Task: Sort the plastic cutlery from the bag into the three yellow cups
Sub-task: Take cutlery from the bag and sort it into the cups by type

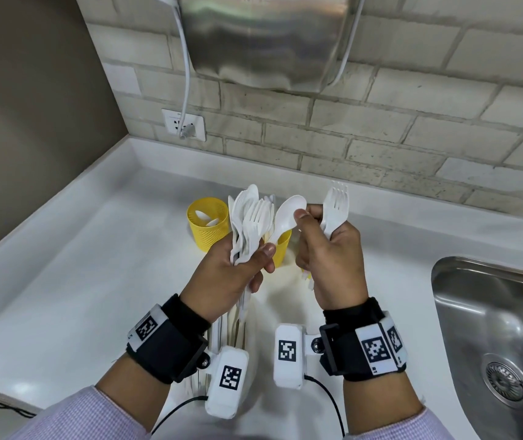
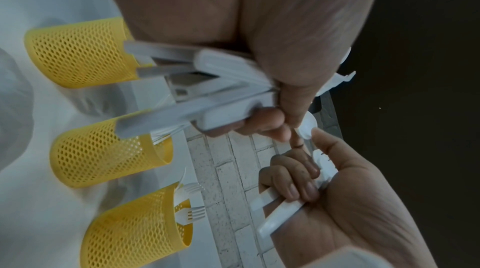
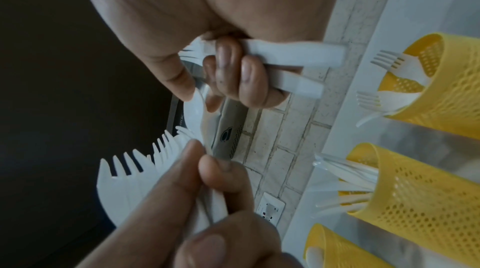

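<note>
Three yellow mesh cups stand in a row on the white desk (image 1: 95,281). The spoon cup (image 1: 207,226), farthest from the sink (image 1: 492,328), holds two spoon bowls as far as the head view shows. The middle cup (image 2: 109,153) holds several white pieces, uncountable. The fork cup (image 2: 137,225), nearest the sink, shows two or three forks.

The left hand (image 1: 238,274) is curled around a thick bundle of cutlery (image 1: 250,223), forks and spoons fanned upward above the cups; the count is unclear. The right hand (image 1: 330,249), nearer the sink, has its lower fingers wrapped around two forks (image 1: 336,208), while its thumb and forefinger pinch the bowl of one spoon (image 1: 287,215) standing at the edge of the bundle.

Behind the cups runs a pale brick wall (image 1: 381,122) with a socket (image 1: 184,124) and a steel wall unit (image 1: 266,39).
</note>
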Demonstrator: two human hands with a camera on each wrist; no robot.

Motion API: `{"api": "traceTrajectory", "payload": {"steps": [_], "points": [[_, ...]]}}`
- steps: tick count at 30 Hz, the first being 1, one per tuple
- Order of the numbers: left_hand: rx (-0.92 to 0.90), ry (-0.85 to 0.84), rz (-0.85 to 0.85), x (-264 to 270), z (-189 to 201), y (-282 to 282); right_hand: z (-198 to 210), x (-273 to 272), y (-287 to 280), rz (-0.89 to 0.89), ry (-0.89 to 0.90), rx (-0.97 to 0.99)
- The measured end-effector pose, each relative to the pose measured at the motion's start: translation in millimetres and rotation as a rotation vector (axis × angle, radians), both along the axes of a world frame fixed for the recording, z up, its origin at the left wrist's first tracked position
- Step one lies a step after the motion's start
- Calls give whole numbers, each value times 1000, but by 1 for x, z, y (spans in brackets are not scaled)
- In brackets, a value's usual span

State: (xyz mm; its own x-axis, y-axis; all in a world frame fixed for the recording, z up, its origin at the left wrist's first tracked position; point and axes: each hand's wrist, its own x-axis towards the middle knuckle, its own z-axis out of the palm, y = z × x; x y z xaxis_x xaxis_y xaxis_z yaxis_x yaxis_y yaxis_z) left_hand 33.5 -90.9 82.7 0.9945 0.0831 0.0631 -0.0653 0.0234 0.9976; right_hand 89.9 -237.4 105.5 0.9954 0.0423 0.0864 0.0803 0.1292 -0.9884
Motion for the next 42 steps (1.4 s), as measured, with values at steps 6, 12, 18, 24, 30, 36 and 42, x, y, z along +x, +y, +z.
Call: {"api": "traceTrajectory", "payload": {"steps": [6, 12, 18, 24, 30, 36, 42], "points": [[42, -53, -16, -1, 3, -1, 5, 0, -4, 18, -183, -249], [116, -112, 2, -1, -3, 0, 20, -5, -9, 33, -242, -243], [89, -131, -31, -4, -4, 0, 29, -6, -16, 110, -293, -285], [221, -172, -46, -5, -2, -4, 31, -2, -29, 157, -304, -388], [428, -229, -33, -5, -4, 8, 39, -3, -40, 241, -257, -511], [560, -240, -29, 1, -8, 18, 44, -1, -46, 280, -305, -623], [464, -219, -66, 0, -5, 14, 37, 1, -39, 81, -539, -656]]}}
